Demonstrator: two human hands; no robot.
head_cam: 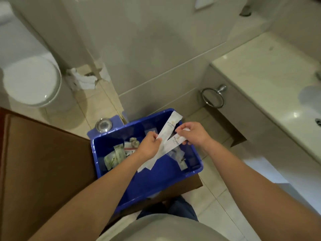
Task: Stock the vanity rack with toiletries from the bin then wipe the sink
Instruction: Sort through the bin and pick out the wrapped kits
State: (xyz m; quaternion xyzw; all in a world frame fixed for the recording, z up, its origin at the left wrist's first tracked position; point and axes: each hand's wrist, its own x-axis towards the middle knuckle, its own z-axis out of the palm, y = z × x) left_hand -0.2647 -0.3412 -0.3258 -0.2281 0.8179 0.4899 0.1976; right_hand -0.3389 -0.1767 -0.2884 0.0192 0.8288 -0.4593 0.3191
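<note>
Grey shirt front [156,228] fills the bottom edge, with both bare forearms reaching forward over a blue bin [152,181]. Left hand [149,145] pinches a long white packet [171,126] near its middle, thumb and fingers curled on it. The packet runs diagonally, its upper end over the bin's far rim and its lower end down inside the bin. Right hand [192,133] grips a second white packet [176,141], shorter in view, which crosses just beside the first one. Both packets are held above the bin, not resting in it; the print on them is too small to read. Bin sits on a brown flat surface [43,162]. Inside it are greenish sachets [114,156] at the left and small clear packets [179,154] at the right. Vanity counter [260,75] is at right, with part of the sink [311,96] at the frame edge. Towel ring [212,97] hangs on the counter's end panel. Toilet [29,80] is at far left, with crumpled white cloth [81,80] on the floor near it.
</note>
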